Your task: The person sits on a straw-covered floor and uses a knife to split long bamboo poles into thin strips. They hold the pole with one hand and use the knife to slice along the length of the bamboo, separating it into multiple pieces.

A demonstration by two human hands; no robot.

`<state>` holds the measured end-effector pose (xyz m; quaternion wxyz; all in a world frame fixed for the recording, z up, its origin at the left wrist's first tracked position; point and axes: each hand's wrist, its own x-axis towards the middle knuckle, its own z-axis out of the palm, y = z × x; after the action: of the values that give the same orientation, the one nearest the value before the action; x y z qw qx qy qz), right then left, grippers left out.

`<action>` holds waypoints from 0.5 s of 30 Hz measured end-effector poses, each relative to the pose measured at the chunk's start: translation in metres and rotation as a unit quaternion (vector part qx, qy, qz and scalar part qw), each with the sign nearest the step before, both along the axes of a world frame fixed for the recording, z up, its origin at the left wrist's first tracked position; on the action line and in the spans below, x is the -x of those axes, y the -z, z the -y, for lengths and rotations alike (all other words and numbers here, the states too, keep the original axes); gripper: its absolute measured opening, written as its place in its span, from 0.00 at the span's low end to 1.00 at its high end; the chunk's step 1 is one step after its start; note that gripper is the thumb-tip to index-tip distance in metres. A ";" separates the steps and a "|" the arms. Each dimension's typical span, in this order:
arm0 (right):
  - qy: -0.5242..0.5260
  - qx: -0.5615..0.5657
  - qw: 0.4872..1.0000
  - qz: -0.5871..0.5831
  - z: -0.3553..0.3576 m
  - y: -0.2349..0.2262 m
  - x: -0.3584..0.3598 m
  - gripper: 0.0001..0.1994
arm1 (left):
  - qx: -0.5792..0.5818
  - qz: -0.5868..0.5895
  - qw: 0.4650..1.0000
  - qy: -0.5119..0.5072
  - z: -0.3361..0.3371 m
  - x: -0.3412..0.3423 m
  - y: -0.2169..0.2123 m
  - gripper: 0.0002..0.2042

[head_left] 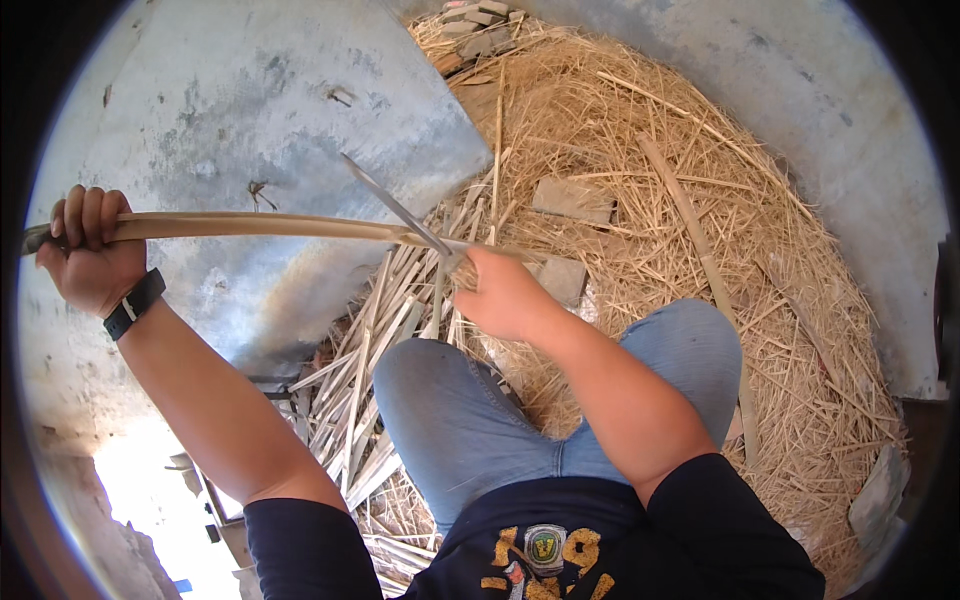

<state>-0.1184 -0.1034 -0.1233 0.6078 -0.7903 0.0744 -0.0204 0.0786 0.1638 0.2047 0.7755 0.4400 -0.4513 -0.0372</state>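
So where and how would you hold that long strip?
I'd grip the long strip near its left end, from the near side, wrapping it as the left hand does. It is narrow and stretches sideways, and the blade crosses it by the right hand, so that end looks riskier.

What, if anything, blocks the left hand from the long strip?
Nothing visible: the left hand is already closed around the long strip near its left end. The knife blade crosses it only farther along, at the right hand.

Left hand fisted, far out to the left, right hand curled, both arms extended
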 end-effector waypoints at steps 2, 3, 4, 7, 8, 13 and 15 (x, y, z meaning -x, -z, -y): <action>-0.004 0.003 0.998 0.070 -0.009 -0.011 -0.002 0.21 | -0.012 -0.006 0.999 0.032 -0.005 0.000 -0.003 0.15; -0.011 0.004 0.998 0.059 -0.013 -0.011 -0.002 0.20 | -0.018 -0.009 0.999 0.048 -0.008 0.000 -0.004 0.16; -0.012 0.007 0.999 0.050 -0.012 -0.014 -0.002 0.19 | -0.016 -0.013 0.999 0.039 -0.006 0.000 -0.005 0.17; 0.012 0.002 1.000 0.007 -0.016 -0.002 -0.006 0.17 | -0.015 -0.018 1.000 0.001 0.000 -0.002 -0.004 0.20; 0.026 -0.002 1.000 -0.010 -0.017 0.003 -0.007 0.17 | -0.018 -0.014 1.000 -0.018 -0.001 -0.004 -0.004 0.20; 0.001 0.009 0.999 0.052 -0.040 -0.006 -0.001 0.17 | -0.019 -0.006 0.999 -0.045 -0.025 -0.019 -0.006 0.22; 0.014 -0.042 0.997 0.070 -0.051 0.018 -0.004 0.16 | -0.020 0.003 0.996 -0.088 -0.026 -0.023 -0.004 0.23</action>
<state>-0.1146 -0.0525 -0.1416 0.6437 -0.7597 0.0433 -0.0812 0.1019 0.1895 0.2084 0.7655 0.4935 -0.4121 0.0240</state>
